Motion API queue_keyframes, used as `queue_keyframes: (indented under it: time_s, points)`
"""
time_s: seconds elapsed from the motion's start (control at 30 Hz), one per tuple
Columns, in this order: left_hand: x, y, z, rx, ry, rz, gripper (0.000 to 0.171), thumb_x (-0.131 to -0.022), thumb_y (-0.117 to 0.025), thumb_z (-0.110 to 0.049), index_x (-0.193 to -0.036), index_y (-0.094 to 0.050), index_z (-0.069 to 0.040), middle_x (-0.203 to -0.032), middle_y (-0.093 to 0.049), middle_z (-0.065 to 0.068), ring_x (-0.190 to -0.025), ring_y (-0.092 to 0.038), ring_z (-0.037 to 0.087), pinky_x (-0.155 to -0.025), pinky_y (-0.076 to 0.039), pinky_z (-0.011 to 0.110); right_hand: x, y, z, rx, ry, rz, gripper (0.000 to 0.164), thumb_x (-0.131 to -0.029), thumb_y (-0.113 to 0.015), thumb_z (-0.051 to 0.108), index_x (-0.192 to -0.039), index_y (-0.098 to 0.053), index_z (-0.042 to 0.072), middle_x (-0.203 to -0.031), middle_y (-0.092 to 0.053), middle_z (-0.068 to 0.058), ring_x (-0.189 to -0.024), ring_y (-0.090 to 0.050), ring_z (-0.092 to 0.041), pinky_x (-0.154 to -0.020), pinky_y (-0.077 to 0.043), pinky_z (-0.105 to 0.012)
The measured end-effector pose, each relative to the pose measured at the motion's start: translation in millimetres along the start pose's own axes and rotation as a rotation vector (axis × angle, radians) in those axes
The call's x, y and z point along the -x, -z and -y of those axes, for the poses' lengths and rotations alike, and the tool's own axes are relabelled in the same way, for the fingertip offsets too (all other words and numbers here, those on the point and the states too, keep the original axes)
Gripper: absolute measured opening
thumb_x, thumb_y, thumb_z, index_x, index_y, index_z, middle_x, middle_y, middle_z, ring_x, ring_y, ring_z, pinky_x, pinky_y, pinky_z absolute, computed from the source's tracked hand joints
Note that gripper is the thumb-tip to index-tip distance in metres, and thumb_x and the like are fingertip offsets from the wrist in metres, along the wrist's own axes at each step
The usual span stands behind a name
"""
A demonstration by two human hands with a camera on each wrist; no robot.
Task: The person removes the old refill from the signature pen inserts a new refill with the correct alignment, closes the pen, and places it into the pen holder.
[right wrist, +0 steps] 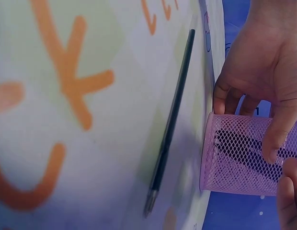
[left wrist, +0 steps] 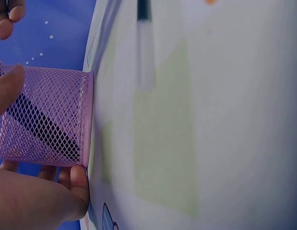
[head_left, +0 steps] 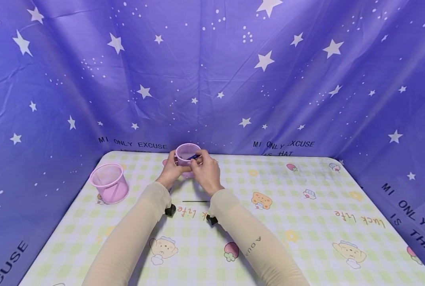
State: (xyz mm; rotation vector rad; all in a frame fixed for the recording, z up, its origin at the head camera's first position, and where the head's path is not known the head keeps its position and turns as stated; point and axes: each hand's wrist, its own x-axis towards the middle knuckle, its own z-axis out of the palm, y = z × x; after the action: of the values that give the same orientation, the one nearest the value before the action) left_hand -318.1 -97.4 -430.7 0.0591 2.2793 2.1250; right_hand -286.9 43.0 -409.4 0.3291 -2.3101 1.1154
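Observation:
A pink mesh pen holder point(head_left: 188, 153) stands upright near the table's back edge. My left hand point(head_left: 171, 171) grips it from the left, thumb point(right wrist: 278, 136) across the near side and fingers behind. Over its right rim, my right hand point(head_left: 208, 172) pinches a dark blue pen point(head_left: 194, 157). Through the mesh, a dark slanted length point(left wrist: 43, 127) shows inside the holder, its lower end near the bottom. On the cloth between my forearms lies a thin pen refill point(right wrist: 173, 110), dark with a metal tip and a clear end.
A second pink mesh pen holder point(head_left: 109, 184) stands upright at the table's left side. The table wears a green-and-white checked cloth point(head_left: 305, 246) with printed cartoons. Blue star-patterned curtains point(head_left: 212, 71) hang close behind the back edge and along both sides.

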Motion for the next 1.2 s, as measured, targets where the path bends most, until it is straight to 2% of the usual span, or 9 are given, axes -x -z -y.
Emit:
queue_keyframes:
  time_s: [0.33,0.77,1.03,1.2]
  points:
    - [1.8,-1.0,-3.2,-0.019,0.012,0.002,0.089,-0.07,-0.074,0.005,-0.143,-0.026,-0.008,-0.138,-0.04,0.02,-0.125,-0.043,0.032,-0.102,-0.037,0.041,5.4,9.8,-1.5,-0.033,-0.008,0.007,0.035,-0.083,-0.066,0.012,-0.117,-0.06,0.007,-0.078,-0.069,0.004,-0.059,-0.06,-0.008,-0.061,-0.047,-0.032]
    - [2.3,-1.1,-5.0,-0.047,0.025,-0.013,0.09,-0.07,-0.076,0.004,-0.144,-0.027,-0.008,-0.138,-0.04,0.02,-0.126,-0.042,0.032,-0.106,-0.034,0.04,8.7,26.3,-0.4,-0.027,0.003,0.023,0.036,-0.081,-0.065,0.01,-0.117,-0.059,0.008,-0.077,-0.068,0.004,-0.059,-0.059,-0.007,-0.061,-0.046,-0.031]
    - [3.6,5.6,-4.3,-0.125,0.017,0.0,0.09,-0.07,-0.078,-0.001,-0.144,-0.027,-0.007,-0.134,-0.044,0.019,-0.123,-0.044,0.032,-0.102,-0.038,0.042,7.0,40.6,-0.5,-0.008,0.023,0.029,0.037,-0.08,-0.067,0.011,-0.116,-0.06,0.008,-0.078,-0.068,0.004,-0.062,-0.061,-0.007,-0.063,-0.047,-0.032]
    - [7.8,12.7,-6.4,-0.19,0.02,0.002,0.087,-0.071,-0.077,-0.006,-0.144,-0.029,-0.007,-0.135,-0.044,0.018,-0.128,-0.039,0.035,-0.105,-0.034,0.046,6.7,48.8,1.2,0.031,0.037,0.054,0.036,-0.082,-0.068,0.014,-0.117,-0.06,0.01,-0.08,-0.068,0.004,-0.064,-0.062,-0.007,-0.063,-0.048,-0.032]
